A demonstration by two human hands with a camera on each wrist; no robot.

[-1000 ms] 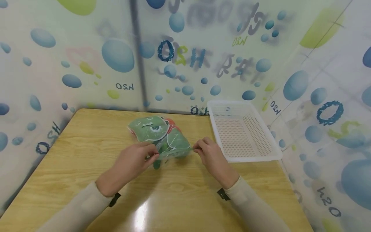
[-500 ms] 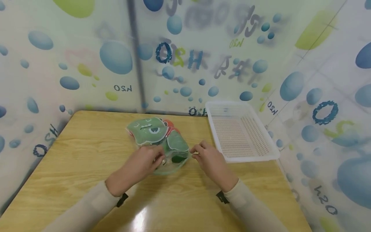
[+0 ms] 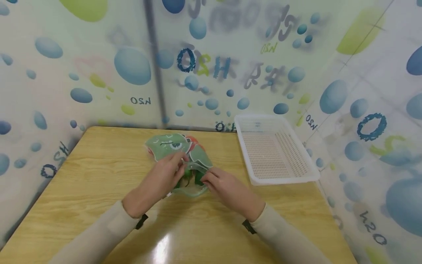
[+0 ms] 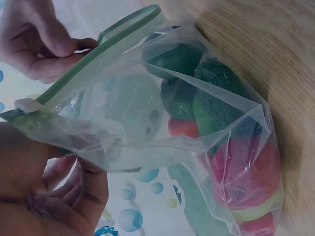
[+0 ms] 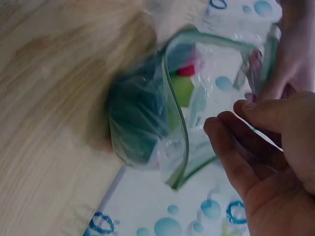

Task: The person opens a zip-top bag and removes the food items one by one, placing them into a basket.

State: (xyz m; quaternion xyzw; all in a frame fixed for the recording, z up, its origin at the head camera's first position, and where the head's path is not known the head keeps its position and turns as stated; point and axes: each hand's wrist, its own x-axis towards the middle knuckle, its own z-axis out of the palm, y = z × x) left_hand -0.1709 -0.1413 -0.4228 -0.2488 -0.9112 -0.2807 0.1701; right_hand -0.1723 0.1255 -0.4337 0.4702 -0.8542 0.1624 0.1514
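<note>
A clear zip bag [image 3: 197,158] with a green cartoon print lies on the table, its mouth spread wide toward me. Through the film show several dark green, bumpy pieces [image 4: 219,78] and a red one [image 4: 246,172], like fruit or vegetables. My left hand [image 3: 165,176] pinches the mouth's upper left edge, near the white slider [image 4: 28,105]. On the other side, my right hand [image 3: 227,187] has its fingertips right at the bag's opening. In the right wrist view, its thumb and fingers [image 5: 224,142] stand apart with a gap between them.
A white perforated plastic basket [image 3: 313,170] stands at the back right of the wooden table [image 3: 108,165]. Behind the table and on both sides rise walls [image 3: 227,88] printed with blue and green bubbles.
The bag's mouth has opened wider and shows its contents. My left hand has moved right and up along the edge. My right hand has moved left from the mouth's right corner into the opening.
</note>
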